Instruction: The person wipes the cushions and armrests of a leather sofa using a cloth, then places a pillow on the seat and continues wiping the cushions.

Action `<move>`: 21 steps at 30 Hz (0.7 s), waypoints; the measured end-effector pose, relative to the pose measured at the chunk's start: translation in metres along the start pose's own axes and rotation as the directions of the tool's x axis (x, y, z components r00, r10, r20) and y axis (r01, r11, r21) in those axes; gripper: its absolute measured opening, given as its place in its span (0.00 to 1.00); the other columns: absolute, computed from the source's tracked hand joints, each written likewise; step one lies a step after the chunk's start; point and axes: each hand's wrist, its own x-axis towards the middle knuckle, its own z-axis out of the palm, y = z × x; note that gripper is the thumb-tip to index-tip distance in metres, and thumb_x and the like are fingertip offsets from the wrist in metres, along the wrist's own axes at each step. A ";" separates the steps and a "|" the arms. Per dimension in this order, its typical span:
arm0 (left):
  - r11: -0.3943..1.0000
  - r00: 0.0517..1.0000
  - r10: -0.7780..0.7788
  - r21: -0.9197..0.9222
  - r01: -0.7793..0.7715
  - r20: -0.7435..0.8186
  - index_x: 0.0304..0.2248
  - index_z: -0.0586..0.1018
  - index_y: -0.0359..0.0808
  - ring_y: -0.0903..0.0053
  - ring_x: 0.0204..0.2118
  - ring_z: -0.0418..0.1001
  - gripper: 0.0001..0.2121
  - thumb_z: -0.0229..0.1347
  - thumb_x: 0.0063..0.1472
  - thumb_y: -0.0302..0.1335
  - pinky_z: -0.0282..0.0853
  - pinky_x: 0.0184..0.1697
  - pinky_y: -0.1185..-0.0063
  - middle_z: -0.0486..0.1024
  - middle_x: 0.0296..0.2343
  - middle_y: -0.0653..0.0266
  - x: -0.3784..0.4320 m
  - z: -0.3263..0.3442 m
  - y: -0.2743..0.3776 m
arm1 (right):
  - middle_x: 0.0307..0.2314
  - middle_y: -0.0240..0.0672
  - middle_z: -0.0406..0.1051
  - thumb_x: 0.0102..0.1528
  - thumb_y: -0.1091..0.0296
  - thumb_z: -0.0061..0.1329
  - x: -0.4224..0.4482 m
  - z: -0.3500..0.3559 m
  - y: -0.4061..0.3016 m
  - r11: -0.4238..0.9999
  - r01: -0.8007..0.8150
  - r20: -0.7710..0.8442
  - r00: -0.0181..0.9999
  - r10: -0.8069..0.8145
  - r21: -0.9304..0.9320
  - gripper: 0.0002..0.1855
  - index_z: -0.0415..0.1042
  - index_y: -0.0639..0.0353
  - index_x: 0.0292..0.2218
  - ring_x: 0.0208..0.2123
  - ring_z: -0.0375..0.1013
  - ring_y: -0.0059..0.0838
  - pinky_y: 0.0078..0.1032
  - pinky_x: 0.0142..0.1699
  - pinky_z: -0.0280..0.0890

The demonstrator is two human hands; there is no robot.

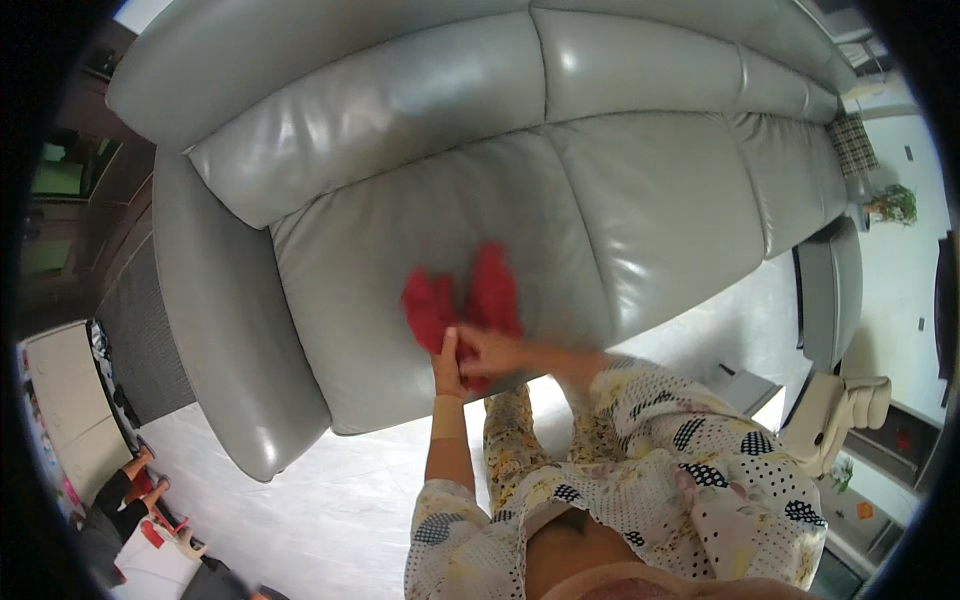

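Observation:
A red cloth [491,289], blurred and bunched in folds, hangs over the front of a grey leather sofa seat [360,247]. My left hand [449,366] grips it from the near side, thumb pointing up. Close against it on the right, my right hand [491,352] holds the same cloth with its fingers bent. Parts of the cloth lie hidden between and behind my fingers. Whether the cloth touches the seat cannot be told.
The sofa's armrest [225,322] is at the left, its backrest [450,82] beyond the seat. Right of the sofa are a grey ottoman [832,292] and a beige chair [832,420]. Another person's legs [139,487] show at the lower left, by a white table [154,562].

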 end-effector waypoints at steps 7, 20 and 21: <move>0.955 0.961 0.196 0.260 -0.142 -0.196 0.45 0.66 0.30 0.72 0.41 0.65 0.21 0.51 0.50 0.26 0.62 0.45 0.77 0.67 0.41 0.57 -0.012 -0.138 0.007 | 0.51 0.44 0.51 0.50 0.60 0.42 -0.011 -0.040 0.045 0.974 0.113 -0.025 0.992 -0.120 -0.196 0.33 0.46 0.59 0.54 0.51 0.55 0.38 0.29 0.55 0.49; -0.689 0.791 0.606 0.556 0.465 0.088 0.35 0.74 0.30 0.63 0.45 0.63 0.21 0.43 0.51 0.40 0.62 0.44 0.72 0.65 0.43 0.50 0.085 -0.181 0.203 | 0.53 0.33 0.47 0.53 0.48 0.30 -0.015 -0.197 0.061 0.336 -0.692 -0.768 0.556 -0.317 -0.639 0.29 0.51 0.51 0.53 0.57 0.42 0.29 0.38 0.57 0.38; -0.898 0.872 0.422 0.249 0.364 0.246 0.37 0.73 0.30 0.63 0.44 0.63 0.21 0.44 0.50 0.39 0.64 0.42 0.71 0.67 0.41 0.51 0.094 -0.193 0.209 | 0.53 0.33 0.47 0.53 0.48 0.30 -0.010 -0.187 0.054 0.384 -0.662 -0.765 0.536 -0.356 -0.643 0.28 0.52 0.51 0.52 0.56 0.43 0.29 0.38 0.57 0.38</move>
